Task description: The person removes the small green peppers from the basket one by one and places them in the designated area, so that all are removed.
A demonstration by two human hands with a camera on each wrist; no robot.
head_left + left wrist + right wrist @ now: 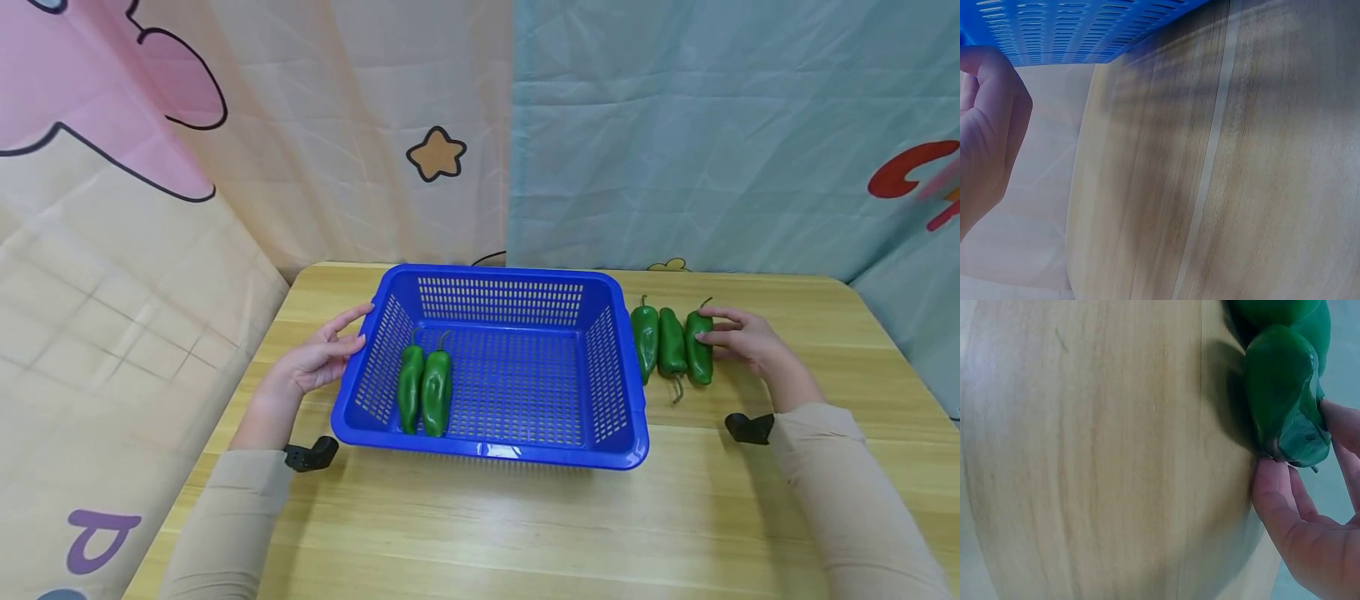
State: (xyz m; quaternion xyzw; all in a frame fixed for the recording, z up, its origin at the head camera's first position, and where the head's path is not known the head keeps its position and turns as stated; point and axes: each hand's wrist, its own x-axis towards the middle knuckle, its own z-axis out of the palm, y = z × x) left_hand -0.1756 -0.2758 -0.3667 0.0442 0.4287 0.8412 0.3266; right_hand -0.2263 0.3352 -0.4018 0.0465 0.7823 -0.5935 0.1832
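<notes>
My right hand (742, 337) has its thumb and fingers round the outermost green pepper (699, 354), to the right of the basket. In the right wrist view that pepper (1282, 394) sits between the fingertips, its dented end towards the hand. Two more green peppers, one in the middle (672, 342) and one against the basket wall (645, 333), lie beside it in a row. With thumb and fingers at its left rim, my left hand (322, 358) holds the blue plastic basket (487, 454). Inside it, two green peppers (437, 392) lie side by side at the left.
The basket stands on a light wooden table (480, 533), whose back edge meets printed curtains (637, 150). A black wrist-worn device (311, 454) is on the left wrist, and another device (750, 427) is on the right.
</notes>
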